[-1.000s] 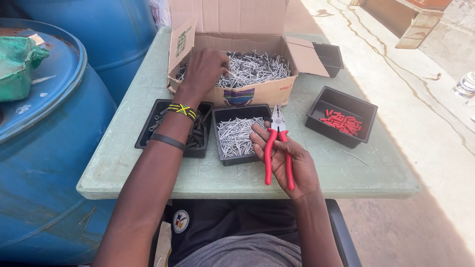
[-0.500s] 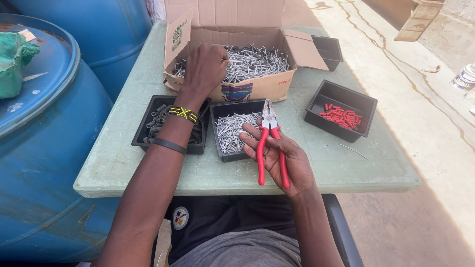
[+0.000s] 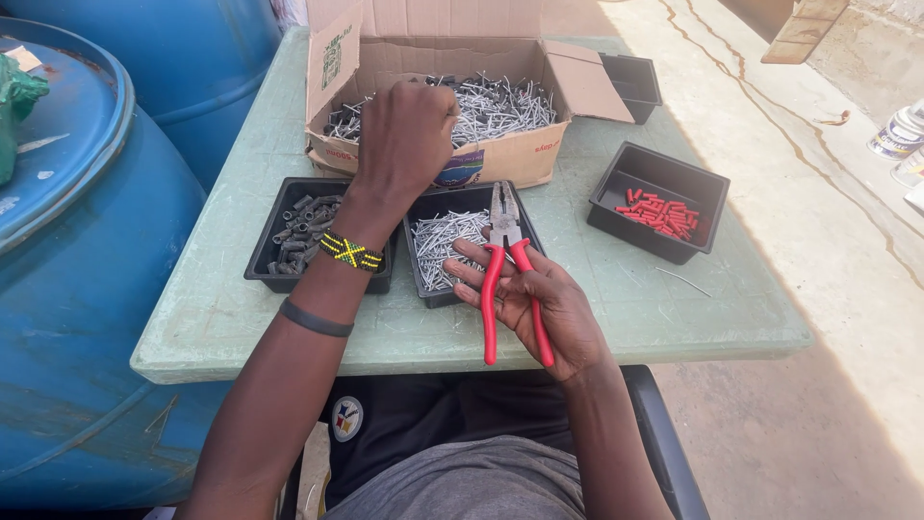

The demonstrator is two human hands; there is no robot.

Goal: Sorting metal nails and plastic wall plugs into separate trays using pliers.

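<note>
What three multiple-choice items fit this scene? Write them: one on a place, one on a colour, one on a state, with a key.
1. Where is the left hand?
A. In the cardboard box of nails
B. On the blue barrel
C. In the tray of red pieces

2. What colour are the handles of the pliers?
A. Yellow
B. Red
C. Black

3. How are the pliers held?
A. Lying alone on the table
B. Hanging from the box
C. Resting in the right hand, nose over the tray of nails

Key: 1 A, the hand reaches over the box wall onto the nails. 2 B, both handles are red. 3 C, the fingers cradle the handles.
</note>
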